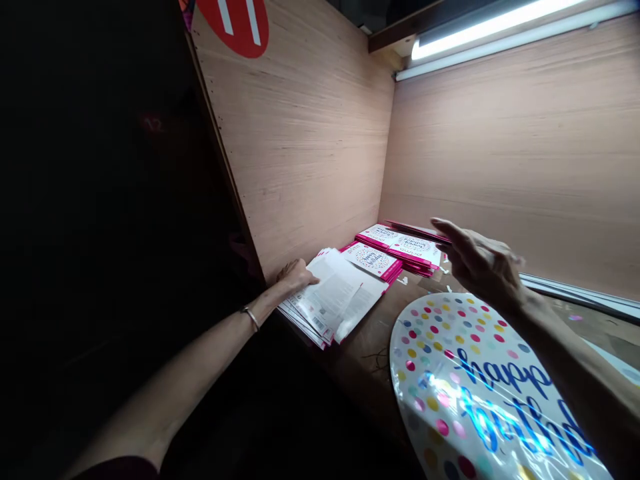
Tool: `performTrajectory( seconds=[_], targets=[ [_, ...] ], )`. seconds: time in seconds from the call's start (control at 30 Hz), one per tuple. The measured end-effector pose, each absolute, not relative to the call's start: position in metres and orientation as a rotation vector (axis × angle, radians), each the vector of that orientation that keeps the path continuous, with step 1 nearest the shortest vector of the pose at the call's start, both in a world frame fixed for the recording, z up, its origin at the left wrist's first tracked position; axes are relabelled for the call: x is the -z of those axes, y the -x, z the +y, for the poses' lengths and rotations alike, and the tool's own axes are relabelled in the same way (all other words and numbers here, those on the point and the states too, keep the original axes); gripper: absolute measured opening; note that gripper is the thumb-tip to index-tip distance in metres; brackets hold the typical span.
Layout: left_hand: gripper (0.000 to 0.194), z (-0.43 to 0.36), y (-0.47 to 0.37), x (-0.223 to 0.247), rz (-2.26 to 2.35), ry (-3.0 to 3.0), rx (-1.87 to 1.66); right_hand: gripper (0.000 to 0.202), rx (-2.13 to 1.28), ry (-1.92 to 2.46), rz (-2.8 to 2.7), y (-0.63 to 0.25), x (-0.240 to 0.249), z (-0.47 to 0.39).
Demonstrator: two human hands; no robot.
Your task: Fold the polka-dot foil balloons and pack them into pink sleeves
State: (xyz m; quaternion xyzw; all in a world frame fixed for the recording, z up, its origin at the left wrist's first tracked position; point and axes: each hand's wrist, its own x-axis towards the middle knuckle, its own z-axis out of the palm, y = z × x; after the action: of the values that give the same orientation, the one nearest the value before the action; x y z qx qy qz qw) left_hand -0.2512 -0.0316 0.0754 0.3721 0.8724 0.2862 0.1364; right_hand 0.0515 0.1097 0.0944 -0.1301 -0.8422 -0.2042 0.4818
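My left hand (296, 275), with a bangle at the wrist, grips the left edge of a loose pile of white printed packets (330, 293). Its thumb lies on the top one, and the other fingers are partly hidden. My right hand (480, 263) is raised at the right, fingers closed on a thin pink-edged packet (417, 231) seen almost edge-on. That packet hangs over stacks of pink-bordered "happy birthday" packets (373, 259). Below my right forearm lies a round foil balloon (440, 373) with coloured dots and blue "happy birthday" lettering, partly covered by the arm.
Wooden panels stand at the left (310, 133) and back (510, 153) of the bench. A lit tube lamp (500, 27) hangs above. Small white scraps (403, 281) lie on the brown bench top (367, 343). A white strip (575, 291) runs along the back edge.
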Motion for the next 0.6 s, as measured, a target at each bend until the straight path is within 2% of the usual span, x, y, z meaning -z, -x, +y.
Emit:
performTrajectory(
  seconds=[0.07,0.13,0.27,0.37,0.43,0.53,0.6],
  targets=[
    [0.023,-0.024,0.251,-0.069,2.646,-1.161,-0.690,0.044,0.374,0.486,-1.920,-0.074,-0.090,0.096],
    [0.021,-0.026,0.246,-0.065,2.739,-1.255,-0.561,0.052,0.216,0.697,-1.758,-0.094,-0.091,0.085],
    [0.034,-0.033,0.209,-0.055,2.881,-1.459,-0.387,0.063,-0.013,0.911,-1.475,-0.124,-0.105,0.080],
    [0.044,-0.031,0.167,-0.035,2.726,-2.042,-0.171,0.066,-0.187,0.851,-1.347,-0.134,-0.114,0.085],
    [0.047,-0.025,0.147,-0.020,2.499,-2.402,0.034,0.067,-0.433,0.706,-1.254,-0.137,-0.115,0.092],
    [0.044,-0.016,0.144,-0.002,2.504,-2.319,0.103,0.069,-0.734,0.573,-1.115,-0.142,-0.111,0.102],
    [0.044,-0.012,0.158,0.004,2.578,-2.161,0.051,0.071,-0.788,0.583,-1.077,-0.149,-0.107,0.106]
  ],
)
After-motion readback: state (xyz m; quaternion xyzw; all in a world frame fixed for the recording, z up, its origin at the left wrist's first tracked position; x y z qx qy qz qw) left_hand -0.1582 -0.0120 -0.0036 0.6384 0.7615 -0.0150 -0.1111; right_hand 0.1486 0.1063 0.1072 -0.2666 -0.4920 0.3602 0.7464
